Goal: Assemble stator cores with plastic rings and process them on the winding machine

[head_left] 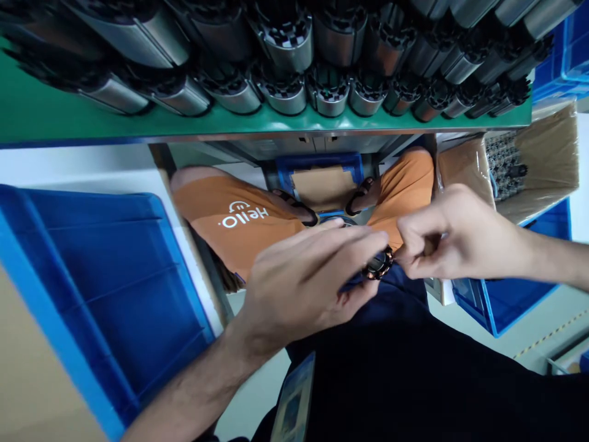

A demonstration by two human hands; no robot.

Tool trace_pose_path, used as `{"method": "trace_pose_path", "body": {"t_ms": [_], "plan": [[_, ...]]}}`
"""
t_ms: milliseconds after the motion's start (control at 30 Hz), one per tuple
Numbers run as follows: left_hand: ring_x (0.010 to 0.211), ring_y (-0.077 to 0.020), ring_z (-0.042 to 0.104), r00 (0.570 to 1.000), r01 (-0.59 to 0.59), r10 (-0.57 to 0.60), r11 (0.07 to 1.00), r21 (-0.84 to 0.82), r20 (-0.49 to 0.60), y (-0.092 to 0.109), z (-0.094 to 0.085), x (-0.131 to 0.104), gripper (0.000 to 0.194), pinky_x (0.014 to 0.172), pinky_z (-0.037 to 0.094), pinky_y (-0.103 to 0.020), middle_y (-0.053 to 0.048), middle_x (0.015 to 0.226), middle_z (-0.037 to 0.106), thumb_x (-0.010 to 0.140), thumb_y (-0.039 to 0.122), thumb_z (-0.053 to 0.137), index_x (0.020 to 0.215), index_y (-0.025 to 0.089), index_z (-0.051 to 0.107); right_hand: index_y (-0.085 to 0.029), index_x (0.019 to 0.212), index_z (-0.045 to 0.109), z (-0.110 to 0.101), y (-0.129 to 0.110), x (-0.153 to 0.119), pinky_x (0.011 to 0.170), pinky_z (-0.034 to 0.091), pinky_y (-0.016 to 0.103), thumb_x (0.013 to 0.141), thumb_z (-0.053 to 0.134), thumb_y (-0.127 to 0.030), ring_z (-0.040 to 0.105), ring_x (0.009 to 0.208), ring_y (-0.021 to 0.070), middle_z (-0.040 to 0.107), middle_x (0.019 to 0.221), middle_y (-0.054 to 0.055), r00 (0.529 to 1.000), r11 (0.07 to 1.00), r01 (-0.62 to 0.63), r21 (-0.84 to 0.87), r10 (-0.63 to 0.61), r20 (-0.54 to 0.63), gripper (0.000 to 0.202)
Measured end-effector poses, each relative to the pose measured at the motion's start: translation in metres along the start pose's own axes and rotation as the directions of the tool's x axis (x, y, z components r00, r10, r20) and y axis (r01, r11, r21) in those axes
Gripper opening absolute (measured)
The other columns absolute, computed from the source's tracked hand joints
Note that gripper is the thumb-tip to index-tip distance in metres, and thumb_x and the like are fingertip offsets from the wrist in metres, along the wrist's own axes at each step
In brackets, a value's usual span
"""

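My left hand [317,279] is wrapped round a small motor stator [380,264], held above my lap. Its round end faces right, with a black slotted ring and copper-coloured bits; the fingers hide most of its body. Right beside that end, my right hand [453,239] is closed in a pinch, thumb and index finger at the rim. Whatever lies between those fingertips is too small or hidden to make out.
Rows of metal cylinders with black slotted ends [281,92] stand along the green bench [184,127] ahead. A blue crate [115,288] lies to the left. On the right, a plastic-lined carton [547,153] holds many small metal parts, near another blue bin [515,304].
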State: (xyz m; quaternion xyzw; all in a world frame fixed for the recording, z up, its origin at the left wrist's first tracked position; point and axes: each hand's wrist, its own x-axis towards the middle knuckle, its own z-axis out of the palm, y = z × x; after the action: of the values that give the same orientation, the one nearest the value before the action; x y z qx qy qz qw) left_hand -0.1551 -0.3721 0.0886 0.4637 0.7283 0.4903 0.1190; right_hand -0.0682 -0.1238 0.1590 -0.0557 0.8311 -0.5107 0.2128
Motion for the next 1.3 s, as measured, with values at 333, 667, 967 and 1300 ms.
{"method": "trace_pose_path", "body": {"t_ms": [333, 667, 967, 1300], "plan": [[0.084, -0.0186, 0.084, 0.940, -0.109, 0.112, 0.994, 0.028, -0.322, -0.008, -0.007, 0.006, 0.028, 0.103, 0.077, -0.038, 0.001, 0.099, 0.087, 0.102, 0.038, 0.097, 0.119, 0.026, 0.078, -0.025, 0.117, 0.080, 0.018, -0.019, -0.028, 0.066, 0.068, 0.035, 0.103, 0.095, -0.033, 0.082, 0.078, 0.0218, 0.084, 0.097, 0.007, 0.790, 0.825, 0.076, -0.560, -0.392, -0.471, 0.022], [0.086, -0.0148, 0.083, 0.804, -0.255, 0.412, 0.891, 0.376, -0.430, -0.005, -0.031, 0.024, 0.023, 0.111, 0.077, -0.038, 0.000, 0.099, 0.079, 0.104, 0.009, 0.081, 0.120, 0.025, 0.078, -0.016, 0.119, 0.080, 0.042, -0.039, 0.025, 0.103, 0.071, 0.023, 0.105, 0.084, -0.016, 0.089, 0.111, 0.0189, 0.086, 0.129, 0.017, 0.667, 0.825, 0.240, -0.513, -0.524, -0.530, 0.015], [0.109, -0.0281, 0.080, 0.864, 0.098, 0.055, 0.956, 0.275, -0.500, -0.023, -0.059, 0.089, 0.052, 0.105, 0.077, -0.050, -0.006, 0.119, 0.077, 0.095, 0.058, 0.097, 0.136, 0.033, 0.079, -0.027, 0.108, 0.074, -0.102, -0.059, 0.032, 0.105, 0.066, 0.051, 0.108, 0.080, -0.026, 0.082, 0.120, 0.0312, 0.086, 0.123, 0.011, 0.534, 0.650, -0.084, -0.755, -0.611, -0.585, 0.006], [0.099, -0.0289, 0.074, 0.795, 0.524, -0.239, 0.734, 0.433, -0.558, -0.138, -0.148, 0.066, 0.046, 0.083, 0.065, -0.043, -0.011, 0.133, 0.066, 0.103, 0.055, 0.076, 0.143, 0.033, 0.080, -0.024, 0.114, 0.080, -0.163, -0.046, 0.080, 0.100, 0.067, 0.053, 0.104, 0.078, -0.035, 0.081, 0.104, 0.0318, 0.086, 0.116, 0.011, 0.618, 0.631, -0.069, -0.773, -0.581, -0.530, 0.015]]}}
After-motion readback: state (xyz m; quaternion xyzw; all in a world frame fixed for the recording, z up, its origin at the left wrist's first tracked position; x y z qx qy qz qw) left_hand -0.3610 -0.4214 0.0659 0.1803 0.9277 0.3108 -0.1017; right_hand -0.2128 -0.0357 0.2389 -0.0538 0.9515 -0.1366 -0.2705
